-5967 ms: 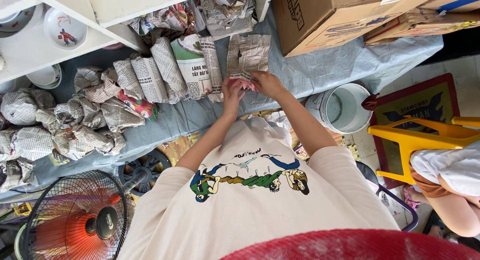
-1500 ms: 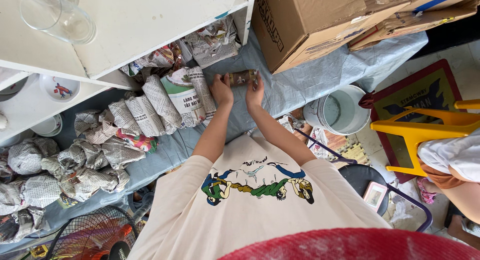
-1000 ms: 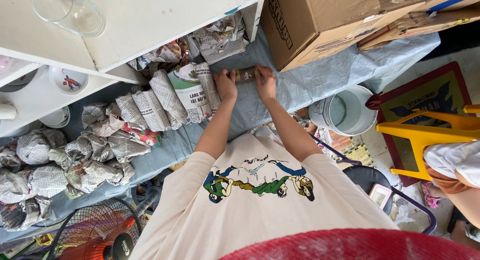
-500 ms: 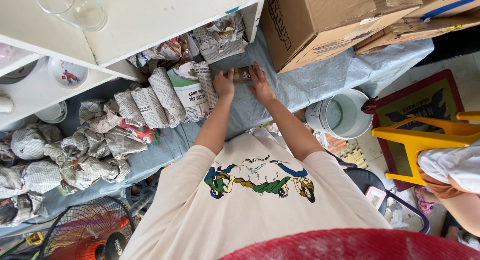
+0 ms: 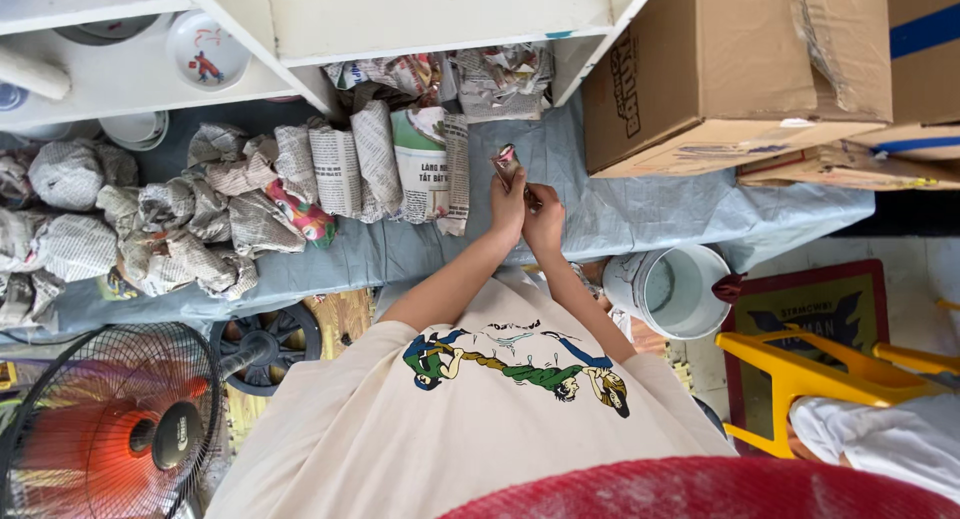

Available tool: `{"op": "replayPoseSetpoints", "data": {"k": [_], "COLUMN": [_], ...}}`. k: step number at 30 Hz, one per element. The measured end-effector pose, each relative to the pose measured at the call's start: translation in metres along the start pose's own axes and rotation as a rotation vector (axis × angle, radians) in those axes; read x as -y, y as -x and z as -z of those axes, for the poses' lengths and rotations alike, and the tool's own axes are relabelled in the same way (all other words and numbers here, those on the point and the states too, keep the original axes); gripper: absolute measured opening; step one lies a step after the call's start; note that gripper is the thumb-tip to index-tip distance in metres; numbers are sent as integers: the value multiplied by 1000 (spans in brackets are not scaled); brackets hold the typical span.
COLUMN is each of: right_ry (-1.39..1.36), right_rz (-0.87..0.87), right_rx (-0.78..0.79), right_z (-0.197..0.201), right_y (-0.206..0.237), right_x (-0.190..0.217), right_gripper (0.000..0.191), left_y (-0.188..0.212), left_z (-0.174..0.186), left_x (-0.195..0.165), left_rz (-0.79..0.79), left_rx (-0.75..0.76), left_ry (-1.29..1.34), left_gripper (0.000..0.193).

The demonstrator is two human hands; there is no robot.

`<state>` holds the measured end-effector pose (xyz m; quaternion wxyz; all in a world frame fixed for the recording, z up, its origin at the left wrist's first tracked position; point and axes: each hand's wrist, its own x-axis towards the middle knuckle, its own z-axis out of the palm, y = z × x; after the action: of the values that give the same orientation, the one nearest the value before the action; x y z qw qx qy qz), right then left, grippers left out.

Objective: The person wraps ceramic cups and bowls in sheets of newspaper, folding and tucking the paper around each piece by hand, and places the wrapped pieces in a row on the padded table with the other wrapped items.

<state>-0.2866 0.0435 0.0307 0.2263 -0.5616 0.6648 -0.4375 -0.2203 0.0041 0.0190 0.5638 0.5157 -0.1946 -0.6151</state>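
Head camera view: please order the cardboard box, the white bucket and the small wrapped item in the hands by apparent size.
1. Cardboard box, largest.
2. White bucket.
3. Small wrapped item, held by left hand and right hand, smallest.

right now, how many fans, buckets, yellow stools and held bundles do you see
fan: 1
bucket: 1
yellow stool: 1
held bundle: 1
total: 4
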Motion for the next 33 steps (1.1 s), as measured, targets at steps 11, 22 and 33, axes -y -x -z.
{"op": "replayPoseSetpoints", "data": {"k": [11,22,33], "right_ry": [-63,-440,-272], "right_rz": [476,243,250], "right_rx": [366,1052,1251], "right_z": [-59,-179,-218], "right_y": [17,82,86], "right_x": [168,234,246], "right_gripper": [54,44,25], "left_y": [-11,34,36], "left_z": [125,365,544], "left_x": [-110,-196,-335], "left_rz": [-378,-418,-303], "left_rx": [-100,-322,-747], "left_ry": [31,-344,-1064], "left_gripper": [30,24,35]}}
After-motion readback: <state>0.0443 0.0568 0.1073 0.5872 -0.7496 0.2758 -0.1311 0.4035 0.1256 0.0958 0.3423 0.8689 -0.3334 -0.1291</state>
